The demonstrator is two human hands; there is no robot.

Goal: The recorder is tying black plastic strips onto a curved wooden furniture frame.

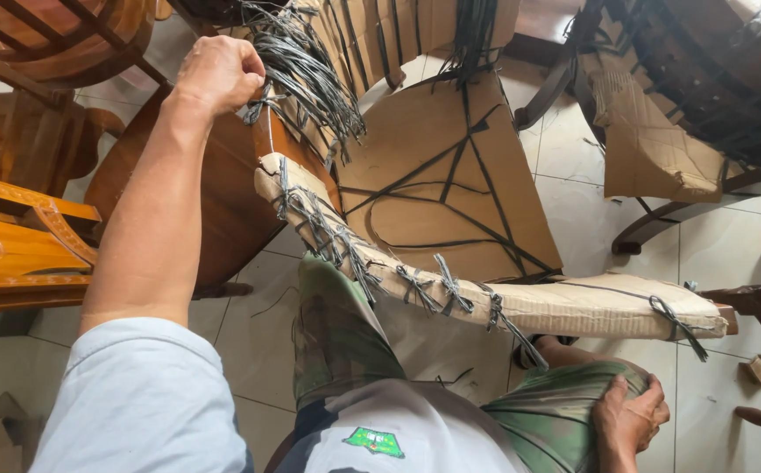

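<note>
My left hand (220,74) is raised at the upper left, closed in a fist on a bundle of grey plastic straps (306,74) that hang off a cardboard-wrapped wooden chair (450,184). The chair's front rail (573,304), wrapped in cardboard and tied with knotted straps, runs across in front of my legs. My right hand (627,413) rests on my right knee at the lower right, fingers curled over the camouflage trousers, holding nothing.
Varnished wooden chairs (21,219) stand at the left. Another dark chair partly wrapped in cardboard (661,140) stands at the upper right. A small wood block (758,369) lies on the pale tiled floor (608,210).
</note>
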